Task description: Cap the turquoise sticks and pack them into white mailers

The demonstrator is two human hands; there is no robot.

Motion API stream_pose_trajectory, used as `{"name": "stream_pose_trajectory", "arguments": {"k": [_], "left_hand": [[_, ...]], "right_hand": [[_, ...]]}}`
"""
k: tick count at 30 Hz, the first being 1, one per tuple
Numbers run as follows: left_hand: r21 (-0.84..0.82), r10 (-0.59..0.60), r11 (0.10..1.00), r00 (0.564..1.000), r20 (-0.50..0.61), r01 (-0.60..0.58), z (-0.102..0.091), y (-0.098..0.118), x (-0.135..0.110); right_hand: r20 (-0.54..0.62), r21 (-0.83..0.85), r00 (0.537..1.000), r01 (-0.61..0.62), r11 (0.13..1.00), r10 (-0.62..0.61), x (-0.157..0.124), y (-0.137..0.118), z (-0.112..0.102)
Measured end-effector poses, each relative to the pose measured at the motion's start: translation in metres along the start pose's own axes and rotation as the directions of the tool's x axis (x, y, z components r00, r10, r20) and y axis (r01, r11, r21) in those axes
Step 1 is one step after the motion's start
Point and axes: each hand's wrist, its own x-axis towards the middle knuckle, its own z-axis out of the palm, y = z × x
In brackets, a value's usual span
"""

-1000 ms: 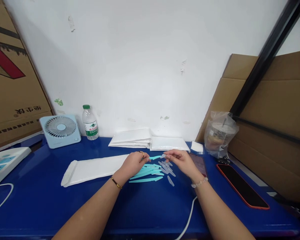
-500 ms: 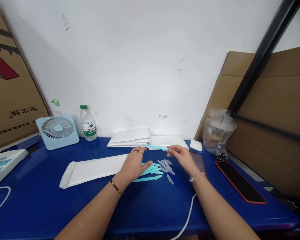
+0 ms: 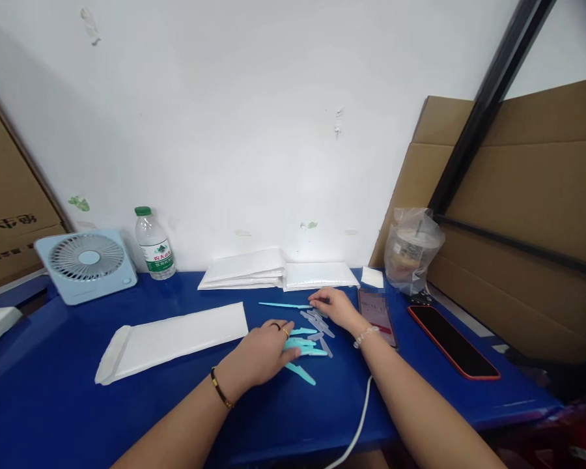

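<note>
A thin turquoise eyebrow razor [image 3: 284, 305] extends leftward from the fingertips of my right hand [image 3: 336, 307], which pinches it at one end just above the table. My left hand [image 3: 266, 352] lies over a loose pile of similar turquoise razors [image 3: 300, 342], thumb and forefinger apart; its palm side is hidden, and it partly covers the pile. Between the hands several small clear plastic blade caps [image 3: 317, 322] are heaped, some touching the razors. Left of my left hand lies a long white padded mailer [image 3: 176, 339].
White mailers [image 3: 244, 268] are stacked against the wall. A blue fan [image 3: 88, 260] and a water bottle [image 3: 155, 247] stand at the left. On the right are a phone with a lit screen [image 3: 378, 319], an orange-edged phone [image 3: 454, 342], a bagged drink [image 3: 413, 251] and a white cable [image 3: 359, 430].
My right hand has lowered the razor toward the table beside the caps. My left hand has drawn nearer to me over the pile, and the razors have shifted. The view has turned slightly right.
</note>
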Motion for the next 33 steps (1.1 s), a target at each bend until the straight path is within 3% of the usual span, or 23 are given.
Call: {"name": "stream_pose_trajectory", "arguments": {"k": [4, 8, 11, 16, 20, 23, 25, 28, 30, 33], "left_hand": [[-0.038, -0.124, 0.992, 0.977, -0.174, 0.12, 0.004, -0.018, 0.022], [-0.153, -0.146, 0.98, 0.982, -0.118, 0.127, 0.012, -0.032, 0.036], [-0.184, -0.167, 0.971, 0.983, -0.08, 0.15, 0.013, -0.033, 0.037], [-0.256, -0.213, 0.954, 0.953, -0.217, 0.155, 0.008, -0.038, 0.034], [-0.476, -0.217, 0.875, 0.953, -0.214, 0.092, 0.007, -0.047, 0.036], [-0.534, -0.204, 0.843, 0.96, -0.194, 0.071, 0.009, -0.051, 0.038], [-0.507, -0.197, 0.859, 0.958, -0.209, 0.066, 0.009, -0.052, 0.039], [-0.442, -0.188, 0.895, 0.951, -0.246, 0.063, 0.007, -0.052, 0.037], [-0.425, -0.182, 0.903, 0.948, -0.26, 0.057, 0.005, -0.052, 0.035], [-0.427, -0.176, 0.903, 0.948, -0.264, 0.049, 0.003, -0.051, 0.034]], "right_hand": [[0.067, -0.079, 0.995, -0.075, 0.994, 0.08, -0.006, 0.005, -0.017], [0.123, -0.083, 0.983, -0.126, 0.989, 0.136, -0.01, 0.004, -0.021], [0.133, -0.083, 0.985, -0.097, 0.992, 0.107, -0.012, 0.0, -0.019], [0.17, -0.107, 0.985, -0.01, 0.994, 0.029, -0.015, -0.008, -0.018], [0.145, -0.276, 0.989, 0.015, 0.961, 0.026, -0.015, -0.013, -0.014], [0.084, -0.377, 0.996, 0.027, 0.926, 0.005, -0.014, -0.015, -0.008], [0.077, -0.299, 0.997, 0.026, 0.954, -0.003, -0.014, -0.014, -0.008], [0.1, 0.008, 0.995, -0.014, 1.0, 0.013, -0.015, -0.011, -0.013], [0.117, 0.193, 0.993, -0.043, 0.98, 0.02, -0.015, -0.011, -0.016], [0.126, 0.306, 0.992, -0.059, 0.95, 0.02, -0.014, -0.012, -0.018]]}}
